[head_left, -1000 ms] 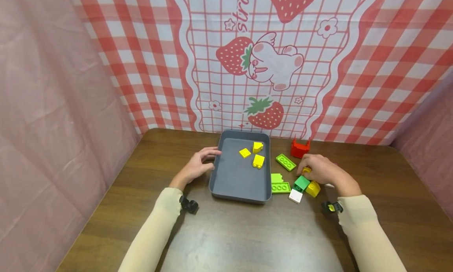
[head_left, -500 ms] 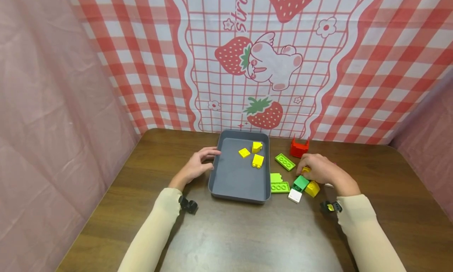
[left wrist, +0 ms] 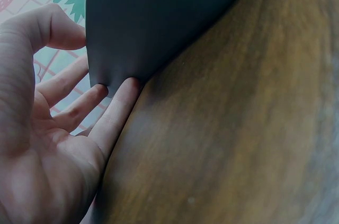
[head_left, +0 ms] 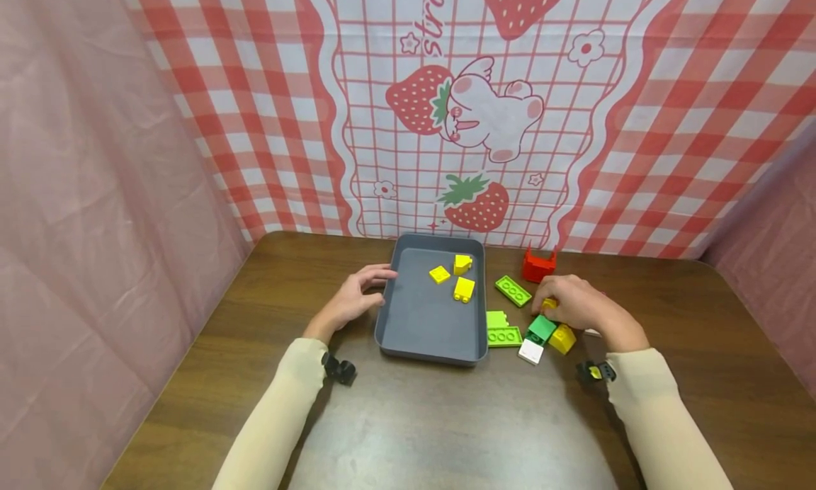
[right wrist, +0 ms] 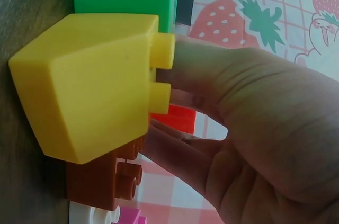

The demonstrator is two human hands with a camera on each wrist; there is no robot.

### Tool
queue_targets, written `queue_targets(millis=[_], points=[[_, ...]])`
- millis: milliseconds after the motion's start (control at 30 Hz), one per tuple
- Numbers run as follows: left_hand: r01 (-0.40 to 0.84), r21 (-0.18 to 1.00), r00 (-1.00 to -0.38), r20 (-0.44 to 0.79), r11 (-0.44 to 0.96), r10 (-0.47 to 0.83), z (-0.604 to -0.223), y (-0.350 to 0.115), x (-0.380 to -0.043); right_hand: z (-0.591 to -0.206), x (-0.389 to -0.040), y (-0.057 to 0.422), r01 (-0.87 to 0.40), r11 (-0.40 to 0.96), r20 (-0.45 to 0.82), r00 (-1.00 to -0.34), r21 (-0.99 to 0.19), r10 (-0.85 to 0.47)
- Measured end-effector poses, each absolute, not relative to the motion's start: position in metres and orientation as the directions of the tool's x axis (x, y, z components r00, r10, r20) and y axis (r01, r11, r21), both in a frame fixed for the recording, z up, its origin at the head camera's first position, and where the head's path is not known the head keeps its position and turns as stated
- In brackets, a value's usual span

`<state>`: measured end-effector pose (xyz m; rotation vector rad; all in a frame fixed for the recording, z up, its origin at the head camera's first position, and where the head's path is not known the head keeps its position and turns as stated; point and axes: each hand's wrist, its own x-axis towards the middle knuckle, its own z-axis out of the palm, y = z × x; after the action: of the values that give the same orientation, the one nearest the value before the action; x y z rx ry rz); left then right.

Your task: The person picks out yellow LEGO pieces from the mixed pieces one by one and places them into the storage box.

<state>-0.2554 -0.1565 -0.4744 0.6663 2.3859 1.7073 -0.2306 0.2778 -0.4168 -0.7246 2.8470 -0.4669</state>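
Observation:
My left hand (head_left: 352,300) rests at the left side of a grey tray (head_left: 398,334). In the left wrist view its fairly straight fingers (left wrist: 119,107) touch the tray's outer wall (left wrist: 153,23). On the right, my right hand (head_left: 576,302) reaches down among loose toy building blocks. Its curled fingers and thumb appear to pinch a yellow block (head_left: 550,304), mostly covered by the hand. The right wrist view shows a slanted yellow block (right wrist: 100,86) in front, hiding the fingertips. A green block (head_left: 542,328) and a white block (head_left: 530,351) lie just nearer.
Three yellow blocks, one a flat yellow piece (head_left: 439,275), lie inside the tray. Lime green plates (head_left: 513,290) sit right of it. A red block with prongs (head_left: 539,266) stands near the back edge. Close to the right hand are brown (right wrist: 92,179) and pink (right wrist: 130,216) blocks.

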Motion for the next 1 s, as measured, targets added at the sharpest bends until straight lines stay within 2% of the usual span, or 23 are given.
queue_targets(millis=[600, 1000], points=[[0.266, 0.929, -0.895, 0.138, 0.259, 0.423, -0.474, -0.157, -0.255, -0.405, -0.229, 0.276, -0.416, 0.856, -0.050, -0.891, -0.306, -0.451], [0.260, 0.930, -0.895, 0.131, 0.260, 0.426, -0.474, -0.157, -0.255, -0.398, -0.227, 0.276, -0.456, 0.849, 0.096, -0.889, -0.268, -0.447]])
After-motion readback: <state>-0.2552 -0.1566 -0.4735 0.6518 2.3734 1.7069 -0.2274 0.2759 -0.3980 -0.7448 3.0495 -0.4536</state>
